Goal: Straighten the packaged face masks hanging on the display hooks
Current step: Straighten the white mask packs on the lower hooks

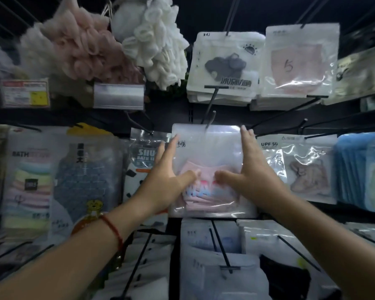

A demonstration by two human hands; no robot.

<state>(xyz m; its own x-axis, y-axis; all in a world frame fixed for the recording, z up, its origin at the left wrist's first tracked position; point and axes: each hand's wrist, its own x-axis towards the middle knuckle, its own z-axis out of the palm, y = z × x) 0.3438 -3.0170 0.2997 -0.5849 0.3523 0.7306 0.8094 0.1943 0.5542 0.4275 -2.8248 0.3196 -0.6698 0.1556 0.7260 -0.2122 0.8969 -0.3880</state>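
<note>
**Inspector:** Hands first. State them.

**Assistant:** The left hand [169,167] lies flat against the left edge of the pink mask packet [206,169], fingers straight and pointing up, thumb stretched across the packet's front. The right hand [247,167] mirrors it on the right edge, fingers straight, thumb reaching inward. The two thumbs nearly meet over the pink mask inside. Neither hand curls round the packet; both press it from the sides.

**Inspector:** Where does the packet hang?

**Assistant:** On a black display hook [210,120] in the middle row, the prong passing through its top margin. It hangs roughly square between the hands. The lettering low on its front is blurred and I cannot read it.

**Inspector:** Neighbouring stock?

**Assistant:** Just right of it, a clear packet marked UPF 50 [299,167] holding a beige mask, then a stack of blue packets [359,169]. Just left, a bath towel packet [145,156]. In the row above, a white packet with a grey mask [225,66] and a clear packet with a pink mask marked 5 [299,61]. Upper left, a pink bath pouf [85,42] and a white bath pouf [156,40]. Below, further white packets [214,256] sit on hooks.

**Inspector:** Anything on the person?

**Assistant:** A red string bracelet [114,230] on the left wrist.
</note>
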